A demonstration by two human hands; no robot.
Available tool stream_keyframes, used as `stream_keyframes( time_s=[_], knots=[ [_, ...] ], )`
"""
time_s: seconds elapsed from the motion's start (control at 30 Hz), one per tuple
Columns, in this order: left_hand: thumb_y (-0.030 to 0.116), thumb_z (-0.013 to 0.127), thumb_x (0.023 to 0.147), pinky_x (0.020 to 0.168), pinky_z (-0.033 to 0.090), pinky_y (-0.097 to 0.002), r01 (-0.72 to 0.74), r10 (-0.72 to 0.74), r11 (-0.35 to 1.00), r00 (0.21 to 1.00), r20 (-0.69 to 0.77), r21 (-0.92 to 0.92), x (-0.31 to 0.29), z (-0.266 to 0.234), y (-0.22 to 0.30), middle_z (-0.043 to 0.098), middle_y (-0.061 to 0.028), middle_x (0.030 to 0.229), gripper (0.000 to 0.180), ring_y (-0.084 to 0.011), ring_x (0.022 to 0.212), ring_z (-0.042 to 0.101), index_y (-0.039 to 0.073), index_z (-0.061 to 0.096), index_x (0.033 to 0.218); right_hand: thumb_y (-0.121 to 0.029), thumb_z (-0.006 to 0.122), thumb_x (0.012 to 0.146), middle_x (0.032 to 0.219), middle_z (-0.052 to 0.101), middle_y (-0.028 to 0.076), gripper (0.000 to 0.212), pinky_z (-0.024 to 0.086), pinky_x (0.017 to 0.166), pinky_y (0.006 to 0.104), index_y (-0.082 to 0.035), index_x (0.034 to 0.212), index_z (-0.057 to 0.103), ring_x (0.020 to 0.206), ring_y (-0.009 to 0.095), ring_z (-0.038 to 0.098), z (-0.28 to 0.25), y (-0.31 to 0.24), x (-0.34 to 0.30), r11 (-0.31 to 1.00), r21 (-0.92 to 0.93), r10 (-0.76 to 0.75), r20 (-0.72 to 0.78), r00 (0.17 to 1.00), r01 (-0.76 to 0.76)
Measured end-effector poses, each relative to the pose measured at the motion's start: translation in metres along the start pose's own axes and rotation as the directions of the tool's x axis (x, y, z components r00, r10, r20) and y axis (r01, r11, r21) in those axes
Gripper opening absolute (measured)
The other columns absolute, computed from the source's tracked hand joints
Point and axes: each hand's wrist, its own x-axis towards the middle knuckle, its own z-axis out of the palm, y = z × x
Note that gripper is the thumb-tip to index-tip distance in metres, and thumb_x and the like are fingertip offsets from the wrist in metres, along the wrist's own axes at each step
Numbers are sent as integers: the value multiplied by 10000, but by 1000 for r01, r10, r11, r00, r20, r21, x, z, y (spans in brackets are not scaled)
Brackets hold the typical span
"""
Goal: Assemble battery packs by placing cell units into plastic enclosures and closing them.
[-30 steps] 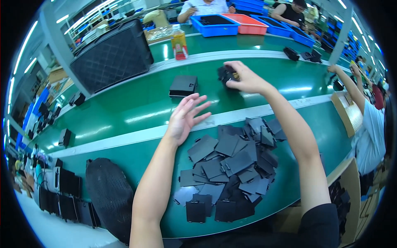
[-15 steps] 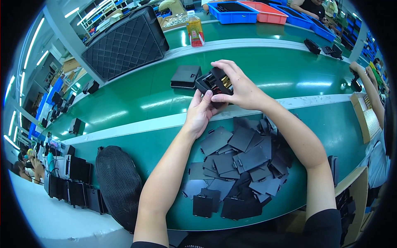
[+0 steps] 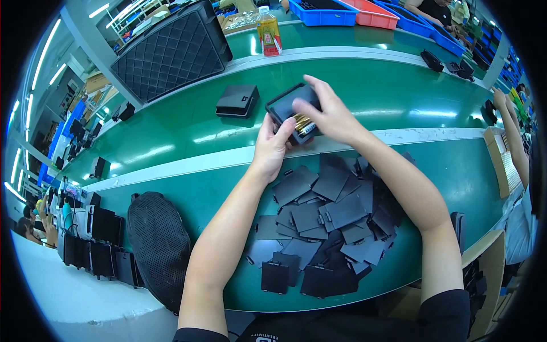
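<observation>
Above the green belt I hold a black battery box [image 3: 280,108] tilted, with gold-coloured batteries [image 3: 303,124] showing in its open compartment. My left hand [image 3: 270,149] is closed round its near left side, thumb on the rim. My right hand [image 3: 333,117] spans the right side, fingers at the far edge and a slightly blurred thumb over the top. To the left of it a similar closed black box [image 3: 237,101] lies on the belt. Nearer my body, between my forearms, is a loose pile of thin dark cover plates [image 3: 345,214] with small tabs.
A black mesh bag [image 3: 158,248] lies left of my left forearm, beside a row of black boxes [image 3: 102,259]. Beyond the belt stand a large black case [image 3: 171,54], a drink bottle [image 3: 269,33] and blue bins [image 3: 323,12]. A cardboard box [image 3: 484,273] is at the right.
The battery box has turned in my hands, so a flat dark face and the batteries now show. My right thumb has moved over it. The closed box on the belt has shifted left.
</observation>
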Motion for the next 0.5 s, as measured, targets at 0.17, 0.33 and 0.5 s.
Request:
stream_keyframes(
  time_s=[0.17,0.33,0.5],
  knots=[
    [216,601,952,789,594,-416,51,-46,996,996,73,-70,3,-4,3,579,-156,1134,434,-246,964,649,41,404,1298,-434,654,877,1235,530,237,697,447,961,391,88,1287,440,1169,336,522,-3,-8,0,944,257,210,25,977,-209],
    [225,601,951,709,608,-375,30,-47,996,979,-198,-85,3,7,13,555,-175,1132,443,-271,929,644,4,387,1269,-368,662,875,1018,595,158,538,478,886,372,40,1193,514,1014,302,581,3,20,-4,984,-143,-142,-249,958,109],
    [254,595,955,670,616,-368,-23,39,998,936,-350,51,2,-13,16,534,-181,1121,430,-291,901,638,-1,373,1220,-247,705,830,963,577,79,334,488,807,350,-41,1061,578,921,250,583,-16,-52,-30,858,-288,-359,253,898,425]
  ],
)
